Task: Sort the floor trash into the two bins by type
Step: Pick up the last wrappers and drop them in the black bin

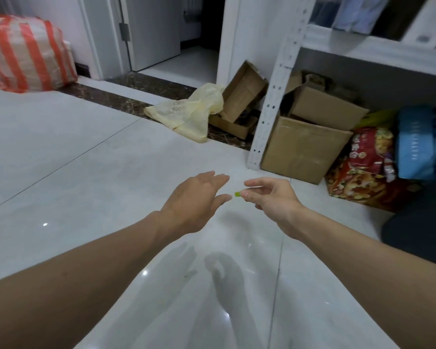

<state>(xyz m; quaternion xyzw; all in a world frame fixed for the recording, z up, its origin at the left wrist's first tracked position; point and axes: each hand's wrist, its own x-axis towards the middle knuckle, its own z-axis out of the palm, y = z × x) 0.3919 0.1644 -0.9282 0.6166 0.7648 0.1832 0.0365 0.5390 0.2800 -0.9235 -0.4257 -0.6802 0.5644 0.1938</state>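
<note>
Both hands over the floor (86, 152). Right hand (272, 197) pinches a small green scrap (237, 194); left hand (196, 200) flat, fingers straight, holding nothing.

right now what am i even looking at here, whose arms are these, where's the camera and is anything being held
There is no machine here. These are a person's two bare arms, seen from one wide-angle camera worn on their head, looking forward and down.

The left hand is open with straight fingers and holds nothing. The right hand pinches a small green scrap at its fingertips; it is too small to tell what it is.

Below them is a glossy white tiled floor. Further back lie a pale yellow plastic bag, open cardboard boxes beside a white shelf post, and a red snack bag. A red-striped sack sits far left. No bins are in view.
</note>
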